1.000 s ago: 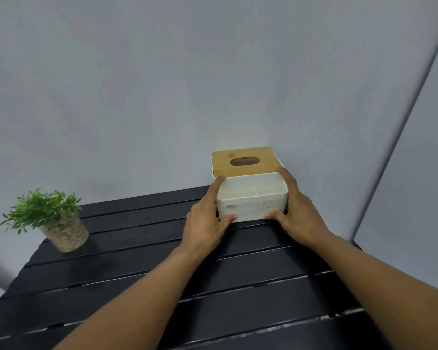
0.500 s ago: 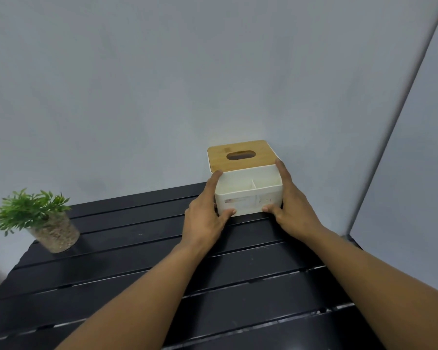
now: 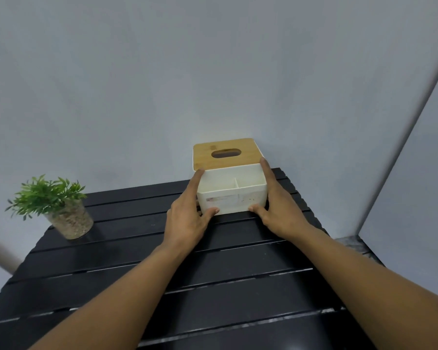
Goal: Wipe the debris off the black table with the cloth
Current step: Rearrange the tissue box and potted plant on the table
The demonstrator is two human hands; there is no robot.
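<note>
Black slatted table (image 3: 238, 299) fills the near view, both forearms reaching over it. A few tiny pale specks (image 3: 264, 254) on the slats. Left hand (image 3: 187, 218) grips the white box (image 3: 232, 203) at its left side, fingers together along the wall, thumb hooked on the front. Right hand (image 3: 281, 210) mirrors this on the right side. Box is at the table's far right edge; cannot tell if lifted. Wooden slotted lid (image 3: 225, 152) on its rear half. Potted plant (image 3: 66, 215) far left. Grey wall (image 3: 213, 72) behind.
</note>
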